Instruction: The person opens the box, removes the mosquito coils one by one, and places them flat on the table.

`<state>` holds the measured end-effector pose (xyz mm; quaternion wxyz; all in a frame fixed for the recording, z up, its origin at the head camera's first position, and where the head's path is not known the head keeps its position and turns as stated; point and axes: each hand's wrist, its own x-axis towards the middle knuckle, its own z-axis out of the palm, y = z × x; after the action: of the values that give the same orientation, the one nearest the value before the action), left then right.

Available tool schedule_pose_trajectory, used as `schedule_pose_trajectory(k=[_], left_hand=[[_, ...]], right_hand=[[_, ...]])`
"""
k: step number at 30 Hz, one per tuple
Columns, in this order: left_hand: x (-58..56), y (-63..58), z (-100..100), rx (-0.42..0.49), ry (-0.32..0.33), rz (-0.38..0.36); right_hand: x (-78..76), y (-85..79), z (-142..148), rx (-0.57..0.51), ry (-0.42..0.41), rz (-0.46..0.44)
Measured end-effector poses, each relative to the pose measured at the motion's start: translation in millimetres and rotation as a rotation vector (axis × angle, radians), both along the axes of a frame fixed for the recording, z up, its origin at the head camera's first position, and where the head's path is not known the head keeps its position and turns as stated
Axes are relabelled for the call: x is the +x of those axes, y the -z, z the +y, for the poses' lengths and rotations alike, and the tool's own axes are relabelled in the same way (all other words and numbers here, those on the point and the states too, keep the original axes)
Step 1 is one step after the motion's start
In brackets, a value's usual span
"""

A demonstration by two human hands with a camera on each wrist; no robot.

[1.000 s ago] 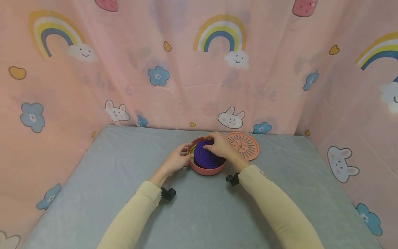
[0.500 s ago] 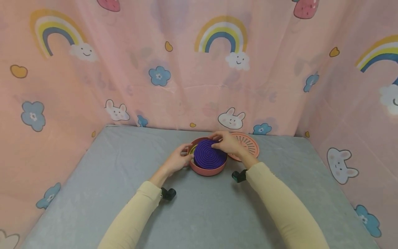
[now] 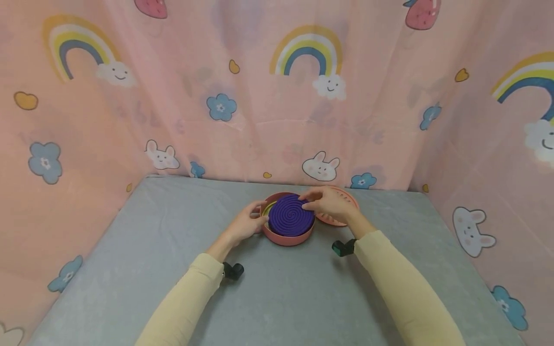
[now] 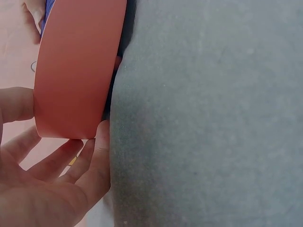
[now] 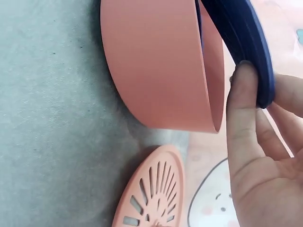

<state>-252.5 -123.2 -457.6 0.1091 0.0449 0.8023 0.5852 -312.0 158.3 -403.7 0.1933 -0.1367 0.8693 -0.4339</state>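
A purple round coaster [image 3: 291,215] with spiral grooves lies tilted over the opening of a round pink container [image 3: 287,240]. My right hand [image 3: 331,203] pinches the coaster's upper right edge between thumb and fingers; in the right wrist view the coaster [image 5: 259,47] looks dark blue and stands partly out of the container [image 5: 156,61]. At the container's left side, my left hand [image 3: 246,222] holds its wall, thumb by the rim and fingers around the lower edge, as the left wrist view shows. A yellow-green round piece [image 3: 267,208] peeks out inside, mostly covered by the coaster.
Behind my right hand, a slotted pink lid [image 3: 332,220] lies flat on the grey cloth-covered table [image 3: 277,293], right beside the container. A pink patterned curtain [image 3: 259,139] closes off the back and both sides.
My right hand has slid rightward from over the coaster to its upper right edge, uncovering the spiral's centre. The left hand stays at the container, which keeps its place.
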Motion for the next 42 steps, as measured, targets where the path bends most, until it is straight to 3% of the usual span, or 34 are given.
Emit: schedule_pose_trajectory(k=[8,18,31,42], left_hand=[[-0.9,1.6,0.7,0.012,-0.003,0.009],[-0.8,1.9,0.8,-0.003,-0.01,0.002],[-0.2,2.0,2.2,-0.01,-0.02,-0.004],[1.1,0.9,2.7,-0.019,-0.023,-0.008]], right_hand=[[8.1,-0.3,13.6,-0.127,0.066,0.037],[17.0,-3.6,39.8,-0.29,0.079,0.033],[32.8,-6.3,94.8,-0.24,0.193,0.071],[37.5,3.2,147.9,-0.311,0.28,0.117]])
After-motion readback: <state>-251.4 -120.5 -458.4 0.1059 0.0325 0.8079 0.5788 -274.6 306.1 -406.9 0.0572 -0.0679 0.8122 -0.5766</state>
